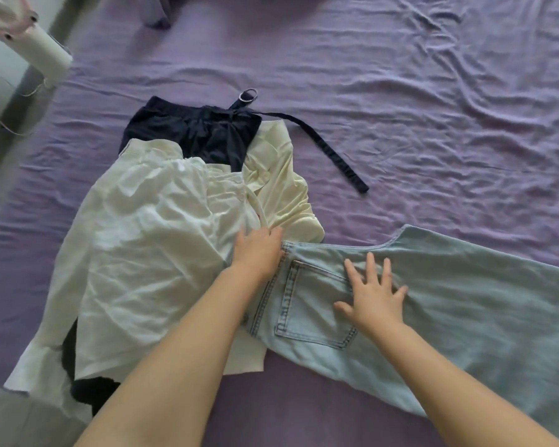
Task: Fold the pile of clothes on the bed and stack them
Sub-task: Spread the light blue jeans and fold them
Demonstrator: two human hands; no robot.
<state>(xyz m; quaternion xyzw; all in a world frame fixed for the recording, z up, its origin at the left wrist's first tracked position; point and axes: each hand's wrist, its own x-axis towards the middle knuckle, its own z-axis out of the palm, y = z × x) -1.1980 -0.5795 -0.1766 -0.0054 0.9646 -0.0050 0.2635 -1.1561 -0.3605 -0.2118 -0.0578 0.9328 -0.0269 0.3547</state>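
Note:
Light blue jeans (449,304) lie spread across the purple bed sheet (400,91), back pocket up, legs running off to the right. My right hand (375,291) presses flat on them beside the pocket, fingers spread. My left hand (259,250) rests at the jeans' waistband, where it meets a crumpled white shirt (142,253); its fingertips are hidden in the fabric. A cream garment (281,182) and a dark navy garment (200,130) with a long belt (329,146) lie behind the white shirt.
A white device (42,50) with a cord stands at the bed's upper left edge. A dark item (158,11) lies at the far top. Grey fabric (23,417) shows at the bottom left corner. Wrinkled sheet stretches right and far.

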